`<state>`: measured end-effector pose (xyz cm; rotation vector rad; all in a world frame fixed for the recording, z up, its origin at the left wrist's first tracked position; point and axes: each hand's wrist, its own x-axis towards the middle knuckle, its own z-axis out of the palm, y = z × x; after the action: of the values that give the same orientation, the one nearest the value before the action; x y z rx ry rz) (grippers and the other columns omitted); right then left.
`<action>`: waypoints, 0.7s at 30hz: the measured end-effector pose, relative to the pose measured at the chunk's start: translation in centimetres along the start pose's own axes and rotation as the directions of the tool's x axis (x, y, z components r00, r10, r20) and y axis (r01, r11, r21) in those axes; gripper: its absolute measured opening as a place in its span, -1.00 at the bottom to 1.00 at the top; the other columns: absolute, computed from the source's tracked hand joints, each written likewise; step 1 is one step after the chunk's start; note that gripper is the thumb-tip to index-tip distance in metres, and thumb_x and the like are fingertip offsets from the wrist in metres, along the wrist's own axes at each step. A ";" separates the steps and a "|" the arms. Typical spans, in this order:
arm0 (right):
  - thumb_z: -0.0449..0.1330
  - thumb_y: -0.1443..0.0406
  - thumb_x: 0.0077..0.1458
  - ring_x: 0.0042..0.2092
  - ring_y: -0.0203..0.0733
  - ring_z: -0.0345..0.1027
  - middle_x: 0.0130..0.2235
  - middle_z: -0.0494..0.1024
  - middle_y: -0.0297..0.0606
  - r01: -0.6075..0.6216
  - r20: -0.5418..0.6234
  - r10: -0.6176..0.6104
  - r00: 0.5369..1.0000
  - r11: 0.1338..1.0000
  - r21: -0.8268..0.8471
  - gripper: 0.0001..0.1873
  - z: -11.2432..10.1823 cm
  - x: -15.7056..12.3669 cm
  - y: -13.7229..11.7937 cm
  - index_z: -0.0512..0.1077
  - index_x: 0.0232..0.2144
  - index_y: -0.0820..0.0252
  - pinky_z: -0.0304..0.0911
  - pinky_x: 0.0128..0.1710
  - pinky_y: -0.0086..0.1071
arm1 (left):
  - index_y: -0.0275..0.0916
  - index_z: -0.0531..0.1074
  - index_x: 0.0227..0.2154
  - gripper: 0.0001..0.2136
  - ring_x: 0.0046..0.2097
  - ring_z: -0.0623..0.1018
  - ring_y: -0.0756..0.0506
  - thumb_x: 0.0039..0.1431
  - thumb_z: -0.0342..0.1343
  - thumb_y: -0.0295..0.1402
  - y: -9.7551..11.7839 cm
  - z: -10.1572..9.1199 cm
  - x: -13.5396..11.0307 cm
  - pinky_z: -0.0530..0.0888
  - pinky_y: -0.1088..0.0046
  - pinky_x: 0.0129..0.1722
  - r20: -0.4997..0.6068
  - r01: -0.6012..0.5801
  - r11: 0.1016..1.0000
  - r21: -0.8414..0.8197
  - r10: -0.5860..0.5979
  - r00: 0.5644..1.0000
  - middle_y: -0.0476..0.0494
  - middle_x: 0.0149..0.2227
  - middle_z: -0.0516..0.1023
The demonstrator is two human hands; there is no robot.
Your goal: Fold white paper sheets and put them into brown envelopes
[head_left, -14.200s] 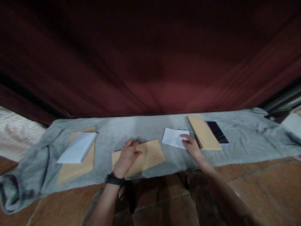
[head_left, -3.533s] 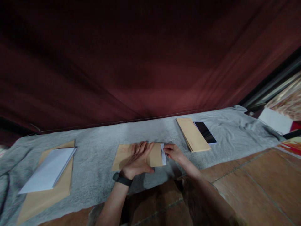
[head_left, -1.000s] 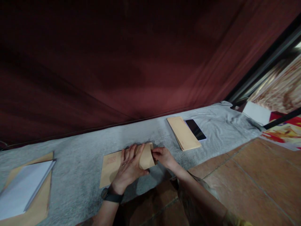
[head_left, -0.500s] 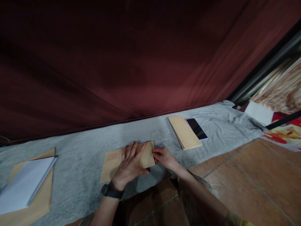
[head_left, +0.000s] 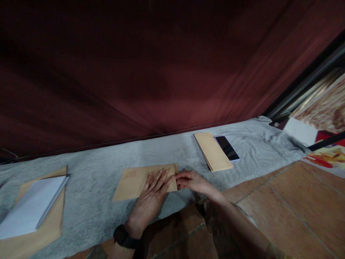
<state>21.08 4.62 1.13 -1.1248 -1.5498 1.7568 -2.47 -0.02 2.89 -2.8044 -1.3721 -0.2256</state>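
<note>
A brown paper envelope (head_left: 132,183) with small red print at its left lies on the grey cloth in front of me. My left hand (head_left: 152,196), wearing a black wristwatch, rests flat across the right half of it with fingers stretched out. At the envelope's right end, my right hand (head_left: 194,181) has its fingers closed on the edge. The tips of those fingers are partly hidden there. Further right lies a small stack of brown envelopes (head_left: 215,151), beside a dark-screened phone (head_left: 228,148).
At far left, white sheets of paper (head_left: 32,205) lie on a larger brown envelope (head_left: 51,223). The grey cloth (head_left: 94,172) runs along a dark red curtain (head_left: 172,90). Brown floor tiles (head_left: 291,198) lie at the right, with a colourful printed sheet (head_left: 329,156) beyond.
My left hand has slid towards the envelope's right and near side, its fingers closer together. The envelope has turned slightly. My right hand stays at its right end.
</note>
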 end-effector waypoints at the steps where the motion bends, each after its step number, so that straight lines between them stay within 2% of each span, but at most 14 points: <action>1: 0.19 0.25 0.15 -0.40 -0.28 0.40 -0.39 0.59 -0.31 0.004 0.014 -0.004 1.000 1.000 -0.010 -0.79 0.0 -0.1 -0.2 0.62 -0.25 0.15 0.32 -0.35 -0.42 | 0.03 0.05 0.39 -0.27 0.45 0.10 -0.14 0.20 -0.17 -0.68 0.4 0.1 0.0 0.11 -0.04 0.40 -0.010 -0.002 1.000 0.028 0.003 1.000 -0.06 0.45 0.07; 6: 0.22 0.30 0.08 -0.34 -0.25 0.42 -0.35 0.60 -0.33 0.021 0.012 -0.020 1.000 0.996 -0.083 -0.83 0.3 -0.3 -0.8 0.62 -0.30 0.10 0.32 -0.30 -0.41 | -0.27 0.15 0.36 -0.34 0.40 0.21 -0.18 0.18 -0.19 -0.68 2.7 1.2 0.5 0.19 0.03 0.38 -0.064 0.057 0.992 0.110 -0.050 0.997 -0.26 0.40 0.20; 8: 0.21 0.30 0.08 -0.35 -0.25 0.42 -0.35 0.61 -0.33 0.026 0.008 -0.026 1.000 0.998 -0.064 -0.81 0.3 -0.2 -0.8 0.62 -0.28 0.11 0.32 -0.30 -0.40 | -0.32 0.17 0.35 -0.37 0.39 0.23 -0.22 0.19 -0.16 -0.66 3.1 1.5 0.8 0.20 0.01 0.38 -0.100 0.094 0.988 0.121 -0.082 0.992 -0.30 0.39 0.21; 10: 0.18 0.28 0.10 -0.37 -0.26 0.41 -0.36 0.60 -0.32 0.029 -0.060 -0.031 0.998 0.999 -0.035 -0.78 0.2 0.2 -0.8 0.61 -0.24 0.13 0.31 -0.34 -0.41 | -0.31 0.13 0.37 -0.36 0.39 0.23 -0.22 0.20 -0.16 -0.65 2.8 1.1 0.9 0.15 -0.02 0.40 -0.136 0.098 0.989 0.113 -0.083 0.987 -0.28 0.38 0.22; 11: 0.18 0.27 0.11 -0.38 -0.26 0.40 -0.36 0.60 -0.31 0.037 -0.128 -0.041 0.991 0.999 -0.030 -0.77 0.1 0.3 -0.7 0.60 -0.21 0.14 0.31 -0.36 -0.41 | -0.28 0.09 0.38 -0.35 0.40 0.22 -0.20 0.20 -0.17 -0.65 2.5 0.6 0.8 0.09 -0.04 0.42 -0.155 0.087 0.991 0.106 -0.070 0.985 -0.26 0.38 0.23; 13: 0.19 0.27 0.09 -0.37 -0.25 0.40 -0.31 0.60 -0.27 0.083 -0.297 -0.096 0.950 0.995 -0.053 -0.73 -0.2 0.6 -0.6 0.57 -0.16 0.16 0.31 -0.38 -0.41 | -0.20 0.02 0.41 -0.31 0.41 0.19 -0.16 0.21 -0.19 -0.67 1.8 -0.6 0.6 -0.05 -0.07 0.44 -0.199 0.063 0.994 0.091 -0.044 0.979 -0.18 0.38 0.24; 15: 0.19 0.32 0.05 -0.33 -0.25 0.40 -0.18 0.60 -0.22 0.145 -0.400 -0.175 0.899 0.984 -0.104 -0.63 -0.3 0.8 -0.5 0.52 -0.05 0.16 0.35 -0.33 -0.39 | -0.15 -0.01 0.41 -0.29 0.43 0.15 -0.13 0.21 -0.21 -0.69 1.2 -1.8 0.4 -0.15 -0.08 0.45 -0.248 0.043 0.996 0.077 -0.022 0.968 -0.14 0.38 0.24; 19: 0.15 0.42 0.01 -0.15 -0.22 0.45 0.14 0.46 -0.15 0.260 -0.395 -0.315 0.863 0.947 -0.186 -0.34 -0.2 0.7 -0.5 0.33 0.20 0.07 0.41 -0.14 -0.33 | -0.11 0.05 0.39 -0.34 0.43 0.14 -0.11 0.26 -0.19 -0.66 0.5 -2.7 0.0 -0.15 -0.07 0.44 -0.269 -0.123 0.992 0.010 0.121 0.955 -0.12 0.36 0.29; 21: 0.14 0.44 0.03 0.03 -0.15 0.42 0.19 0.41 -0.14 0.317 -0.355 -0.396 0.847 0.912 -0.261 -0.35 0.1 0.6 -0.6 0.35 0.20 0.06 0.39 -0.02 -0.29 | -0.09 0.11 0.37 -0.37 0.42 0.17 -0.10 0.28 -0.17 -0.64 0.1 -2.1 -0.1 -0.13 -0.05 0.44 -0.241 -0.138 0.990 -0.039 0.125 0.963 -0.11 0.34 0.32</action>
<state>20.61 5.24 1.58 -1.1113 -1.5672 1.0658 -2.75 -0.32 4.98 -2.7852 -1.1404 -0.5842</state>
